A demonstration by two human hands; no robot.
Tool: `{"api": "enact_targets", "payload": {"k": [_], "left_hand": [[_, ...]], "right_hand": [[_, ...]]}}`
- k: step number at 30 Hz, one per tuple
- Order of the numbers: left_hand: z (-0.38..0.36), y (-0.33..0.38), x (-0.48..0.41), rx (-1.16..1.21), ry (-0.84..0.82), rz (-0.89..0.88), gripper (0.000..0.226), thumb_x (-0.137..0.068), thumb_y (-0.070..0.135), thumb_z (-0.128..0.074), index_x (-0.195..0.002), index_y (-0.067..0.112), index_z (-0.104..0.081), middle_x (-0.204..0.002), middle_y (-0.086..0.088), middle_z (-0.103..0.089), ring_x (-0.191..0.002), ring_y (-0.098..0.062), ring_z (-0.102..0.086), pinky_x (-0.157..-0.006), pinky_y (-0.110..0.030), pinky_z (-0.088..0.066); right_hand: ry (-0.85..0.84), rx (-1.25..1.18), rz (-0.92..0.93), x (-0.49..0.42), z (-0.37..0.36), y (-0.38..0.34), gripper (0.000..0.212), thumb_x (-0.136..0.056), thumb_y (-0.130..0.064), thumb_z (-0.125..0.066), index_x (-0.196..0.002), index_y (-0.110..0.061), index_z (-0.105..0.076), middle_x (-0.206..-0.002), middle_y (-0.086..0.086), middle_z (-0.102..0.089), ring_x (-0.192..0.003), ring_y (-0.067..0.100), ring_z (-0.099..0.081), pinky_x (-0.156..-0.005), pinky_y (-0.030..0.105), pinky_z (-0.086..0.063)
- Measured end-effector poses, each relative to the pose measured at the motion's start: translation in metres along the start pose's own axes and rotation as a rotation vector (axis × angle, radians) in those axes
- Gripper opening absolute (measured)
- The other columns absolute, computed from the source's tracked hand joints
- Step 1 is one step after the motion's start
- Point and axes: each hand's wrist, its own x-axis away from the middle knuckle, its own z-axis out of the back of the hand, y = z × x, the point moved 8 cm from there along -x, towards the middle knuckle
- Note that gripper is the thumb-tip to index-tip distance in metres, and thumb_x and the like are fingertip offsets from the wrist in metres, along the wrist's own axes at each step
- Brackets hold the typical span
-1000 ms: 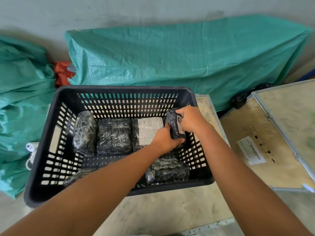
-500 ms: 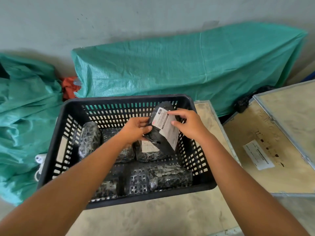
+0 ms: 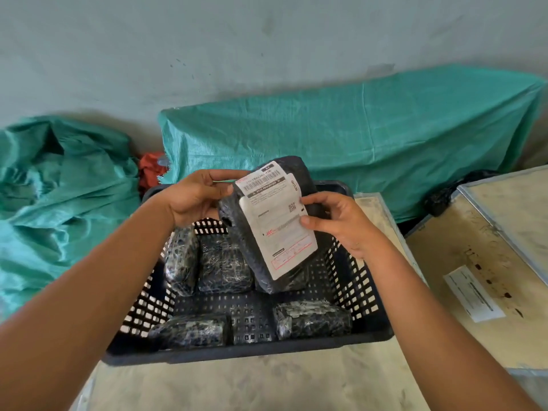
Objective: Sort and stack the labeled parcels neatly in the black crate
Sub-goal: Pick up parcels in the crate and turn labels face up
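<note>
I hold a black-wrapped parcel [image 3: 275,221] with a white shipping label facing me, lifted above the black crate [image 3: 364,295]. My left hand [image 3: 195,200] grips its upper left edge, and my right hand [image 3: 335,221] holds its right side with the thumb on the label. Inside the crate lie several black-wrapped parcels: two stand along the back row [image 3: 222,262], one lies at the front left [image 3: 189,333] and one at the front right [image 3: 311,320]. The held parcel hides the back right of the crate.
The crate rests on a pale board [image 3: 252,384]. A wooden panel with a paper label [image 3: 474,295] lies to the right. Green tarpaulin [image 3: 355,137] covers something behind the crate, and a crumpled green tarpaulin [image 3: 59,197] lies at the left by the wall.
Both hands lifted the parcel from the crate's back right corner, raised it and turned it so that its label faces me. The camera view tilted upward.
</note>
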Motion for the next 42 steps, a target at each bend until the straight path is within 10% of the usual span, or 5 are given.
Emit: {"api": "enact_targets", "payload": {"k": [16, 20, 26, 32, 42], "left_hand": [[-0.052, -0.058, 0.017, -0.46, 0.179, -0.146, 0.104, -0.083, 0.038, -0.077, -0.146, 0.067, 0.0, -0.151, 0.02, -0.041, -0.13, -0.006, -0.051, -0.09, -0.036, -0.057], [-0.048, -0.081, 0.002, -0.691, 0.147, -0.008, 0.111, -0.083, 0.041, -0.078, -0.147, 0.06, 0.011, -0.16, 0.018, -0.024, -0.144, -0.008, -0.026, -0.116, -0.04, -0.026], [-0.04, -0.132, -0.022, -0.731, 0.047, 0.166, 0.117, -0.084, 0.028, -0.079, -0.153, 0.048, 0.012, -0.163, 0.01, -0.019, -0.13, -0.007, -0.036, -0.095, -0.017, -0.042], [-0.024, -0.165, -0.043, -0.785, 0.05, 0.266, 0.117, -0.084, 0.023, -0.079, -0.155, 0.043, 0.012, -0.158, 0.009, -0.025, -0.109, -0.008, -0.052, -0.066, -0.009, -0.05], [-0.013, -0.185, -0.066, -0.946, 0.177, 0.28, 0.095, -0.086, 0.021, -0.078, -0.16, 0.02, -0.017, -0.162, -0.012, -0.023, -0.145, -0.03, -0.03, -0.116, -0.035, -0.026]], "right_hand": [[0.327, -0.229, -0.108, 0.011, 0.009, 0.034, 0.034, -0.084, -0.011, -0.078, -0.108, -0.035, -0.08, -0.116, 0.002, -0.076, -0.109, 0.02, -0.072, -0.084, 0.037, -0.061], [0.323, -0.181, -0.182, 0.014, 0.014, 0.056, 0.038, -0.089, -0.012, -0.074, -0.112, -0.042, -0.076, -0.122, -0.002, -0.074, -0.116, 0.018, -0.068, -0.097, 0.041, -0.056], [0.174, 0.213, -0.35, 0.008, 0.02, 0.094, 0.065, -0.097, -0.02, -0.068, -0.15, -0.044, -0.04, -0.14, -0.016, -0.046, -0.104, -0.003, -0.055, -0.074, 0.01, -0.054], [-0.013, 0.43, -0.518, -0.006, 0.02, 0.137, 0.093, -0.087, -0.014, -0.079, -0.159, -0.038, -0.024, -0.161, -0.004, -0.032, -0.133, 0.011, -0.038, -0.103, 0.027, -0.042], [-0.04, 0.627, -0.622, -0.016, 0.024, 0.196, 0.104, -0.083, -0.011, -0.082, -0.159, -0.038, -0.018, -0.164, 0.003, -0.028, -0.143, 0.027, -0.035, -0.097, 0.025, -0.037]]}}
